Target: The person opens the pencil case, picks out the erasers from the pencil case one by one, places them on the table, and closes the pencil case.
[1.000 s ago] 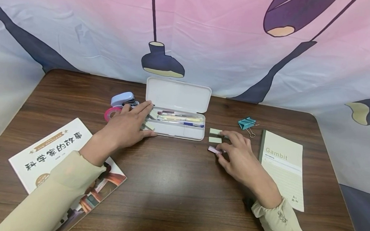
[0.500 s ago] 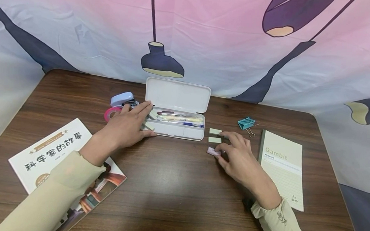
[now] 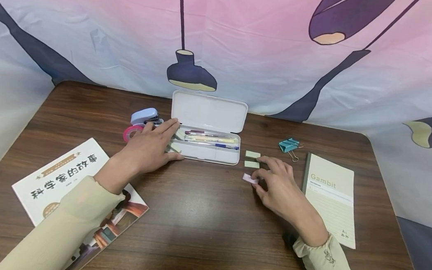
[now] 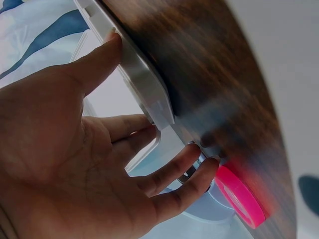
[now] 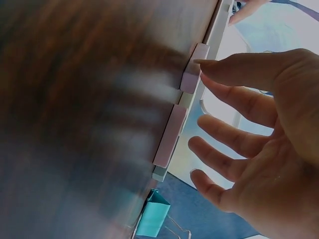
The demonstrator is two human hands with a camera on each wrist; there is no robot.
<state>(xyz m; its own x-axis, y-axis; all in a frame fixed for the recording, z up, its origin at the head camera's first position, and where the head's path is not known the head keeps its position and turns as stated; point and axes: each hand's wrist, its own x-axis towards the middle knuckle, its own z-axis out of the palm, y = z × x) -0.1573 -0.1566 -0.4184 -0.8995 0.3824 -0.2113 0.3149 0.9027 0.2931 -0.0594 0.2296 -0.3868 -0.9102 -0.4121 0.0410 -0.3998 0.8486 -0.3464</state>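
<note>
My left hand (image 3: 148,145) rests over the left end of an open white pencil case (image 3: 226,155). Its thumb lies at the front edge and its outstretched fingers reach the back-left corner. Inside are several pens (image 3: 215,139) and pale green blocks (image 3: 174,147), partly hidden by the hand. To the right of the case, my right hand (image 3: 279,188) pinches the end of a small lilac block, like an eraser (image 3: 249,178), between thumb and index finger at the table. Two pale green blocks (image 3: 252,154) lie just behind it. The right wrist view shows another pink block (image 5: 171,135) beside the fingers.
A blue stapler (image 3: 144,115) and a pink tape roll (image 3: 130,133) sit beside the left hand. Under the left forearm lies a white book (image 3: 69,171). A teal binder clip (image 3: 289,145) and a notebook (image 3: 331,200) are on the right.
The lilac block has turned slightly at the right fingertips, showing more of its top, and sits a little nearer the front. The left hand keeps its place on the pencil case.
</note>
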